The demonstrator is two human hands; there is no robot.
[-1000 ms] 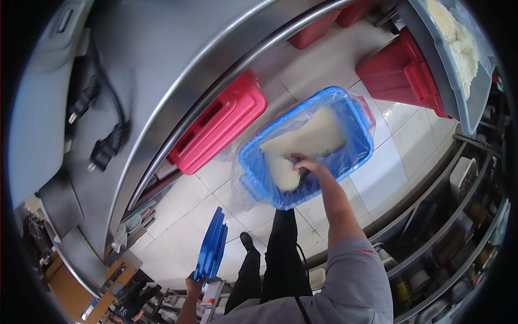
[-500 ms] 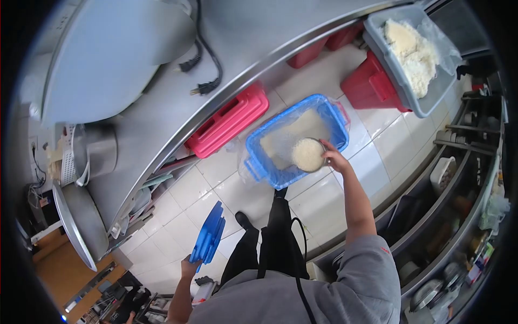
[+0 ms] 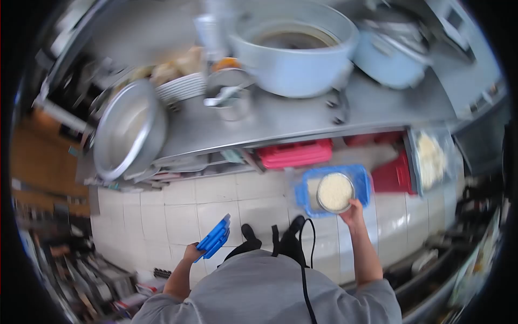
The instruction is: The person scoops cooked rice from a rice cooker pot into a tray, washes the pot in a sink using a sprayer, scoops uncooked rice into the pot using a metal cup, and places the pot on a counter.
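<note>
My right hand (image 3: 353, 214) grips the rim of a round metal bowl (image 3: 322, 204) filled with white rice (image 3: 335, 191). The bowl is over a blue plastic bin (image 3: 363, 178) on the floor, hiding much of its inside; more rice shows at the left in the bin. On the other side, my left hand (image 3: 192, 252) is closed on the edge of a blue plastic lid (image 3: 215, 237), which is tilted and apart from the bin.
A steel counter (image 3: 280, 119) bears a large pot (image 3: 302, 65), a tilted metal basin (image 3: 129, 129) and a small steel pot (image 3: 236, 105). Below stands a pink-lidded container (image 3: 295, 154). At right, a red bin (image 3: 392, 175) stands beside a grey tub (image 3: 423, 175) with white contents.
My view has swung left and up toward the counter. The rice-filled bowl appears raised closer to me, still in my right hand. The lid stays in my left hand.
</note>
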